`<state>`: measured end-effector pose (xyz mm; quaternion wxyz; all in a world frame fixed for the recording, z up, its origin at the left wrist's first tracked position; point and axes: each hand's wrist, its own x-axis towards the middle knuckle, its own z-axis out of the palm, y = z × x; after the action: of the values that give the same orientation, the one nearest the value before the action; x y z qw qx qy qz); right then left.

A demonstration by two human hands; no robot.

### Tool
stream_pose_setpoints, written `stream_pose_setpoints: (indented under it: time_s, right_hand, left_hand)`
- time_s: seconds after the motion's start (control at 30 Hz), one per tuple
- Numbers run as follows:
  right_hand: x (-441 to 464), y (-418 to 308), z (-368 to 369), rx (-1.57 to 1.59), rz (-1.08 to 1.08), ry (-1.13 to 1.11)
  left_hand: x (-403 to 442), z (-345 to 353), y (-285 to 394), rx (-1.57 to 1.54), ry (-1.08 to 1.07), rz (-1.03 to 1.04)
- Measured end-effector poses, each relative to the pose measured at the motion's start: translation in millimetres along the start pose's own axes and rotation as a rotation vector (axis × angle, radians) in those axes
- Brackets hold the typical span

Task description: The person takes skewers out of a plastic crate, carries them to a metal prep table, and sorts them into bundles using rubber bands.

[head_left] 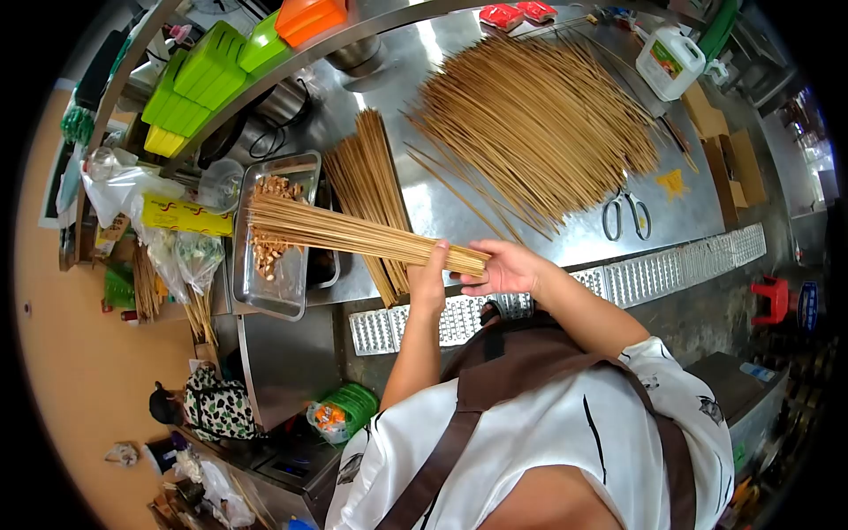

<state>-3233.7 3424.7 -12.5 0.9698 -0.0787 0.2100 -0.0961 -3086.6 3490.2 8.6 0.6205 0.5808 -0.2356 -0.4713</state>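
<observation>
My left hand (pixel 428 281) is closed around a thick bundle of thin bamboo skewers (pixel 353 235), near its right end. The bundle lies almost level, its far end over a clear-sided rectangular tray (pixel 281 300). Brown chunky pieces (pixel 269 256), whose kind I cannot make out, cluster at that end. My right hand (pixel 508 267) is at the near ends of the skewers, palm turned toward them, thumb and fingers apart around the ends. Beneath the held bundle, another stack of skewers (pixel 367 181) lies on the steel table (pixel 424 208).
A wide heap of skewers (pixel 539 124) covers much of the table, with scissors (pixel 626 215) at its front edge. A white jug (pixel 671 62) stands back right. Green containers (pixel 199 75) sit on a shelf. Another person (pixel 212 402) is at lower left.
</observation>
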Motion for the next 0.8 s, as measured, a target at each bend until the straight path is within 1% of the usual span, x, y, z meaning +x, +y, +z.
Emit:
stream_pose_setpoints:
  time_s: [0.03, 0.07, 0.1, 0.17, 0.2, 0.23, 0.3, 0.33, 0.37, 0.4, 0.43, 0.47, 0.5, 0.53, 0.57, 0.6, 0.63, 0.67, 0.7, 0.77, 0.8]
  right_hand:
    - [7.2, 8.4, -12.7, 0.042, 0.032, -0.038]
    - [13.4, 19.0, -25.6, 0.136, 0.039, -0.219]
    - [11.3, 19.5, -14.2, 0.137, 0.051, -0.220]
    - [5.6, 16.1, 21.0, 0.202, -0.017, -0.308]
    - [17.9, 22.2, 14.7, 0.118, -0.089, -0.187]
    - [20.9, 23.2, 14.6, 0.121, -0.085, -0.187]
    - [24.4, 26.3, 16.1, -0.347, -0.359, 0.050]
    - [26.3, 17.5, 16.3, -0.718, -0.452, 0.219]
    - [19.9, 8.8, 14.7, -1.082, -0.580, 0.448]
    - [9.8, -4.4, 20.4, -1.446, -0.702, 0.687]
    - [6.6, -17.5, 11.5, -1.756, -0.797, 0.876]
    - [2.4, -29.4, 1.6, -2.067, -0.881, 1.071]
    - [-2.2, -36.8, -7.1, -2.065, -0.872, 1.075]
    - [-5.2, -43.5, -14.7, -2.142, -0.776, 1.139]
    - [-5.2, -49.6, -19.9, -2.217, -0.682, 1.202]
    - [-3.0, -52.4, -24.7, -2.219, -0.683, 1.194]
    - [0.1, -54.5, -29.2, -2.210, -0.578, 1.250]
    - [3.4, -58.3, -32.5, -2.196, -0.474, 1.310]
    - [6.7, -60.6, -32.5, -2.196, -0.472, 1.311]
    - [12.0, -59.9, -31.5, -2.145, -0.348, 1.237]
    - [13.6, -58.6, -33.8, -2.150, -0.343, 1.234]
  left_hand:
    - [-5.0, 4.5, 8.0, -0.030, -0.051, 0.003]
    - [-11.7, 9.5, 18.6, -0.081, -0.116, -0.058]
    - [-12.9, 8.9, 23.5, -0.083, -0.104, -0.059]
    - [-11.7, 8.2, 31.7, -0.274, -0.300, -0.013]
    - [-11.5, 10.1, 44.4, -0.335, -0.365, 0.041]
    - [-11.1, 10.3, 55.6, -0.334, -0.361, 0.039]
    - [-11.4, 6.1, 71.1, -0.364, -0.499, -0.105]
    - [-11.2, 1.3, 70.7, -0.126, -0.321, -0.166]
    - [-9.0, -4.6, 71.1, -0.124, -0.317, -0.169]
    - [-5.3, -11.1, 71.6, 0.177, -0.196, -0.172]
    - [-0.1, -17.7, 70.7, 0.478, -0.076, -0.173]
    - [8.5, -26.5, 65.6, 0.480, -0.083, -0.178]
    - [18.3, -38.1, 56.2, 0.810, 0.105, -0.089]
    - [26.6, -49.7, 46.9, 1.134, 0.302, 0.010]
    - [34.4, -61.5, 38.2, 1.133, 0.304, 0.011]
    - [38.6, -68.6, 35.0, 1.325, 0.357, 0.009]
    - [41.4, -73.8, 31.7, 1.516, 0.408, 0.006]
    - [39.6, -75.0, 25.3, 1.522, 0.451, 0.033]
    - [38.7, -69.7, 20.1, 1.522, 0.449, 0.032]
    - [33.7, -54.9, 0.3, 1.461, 0.391, 0.695]
    - [31.5, -38.0, -16.8, 1.152, 0.254, 0.560]
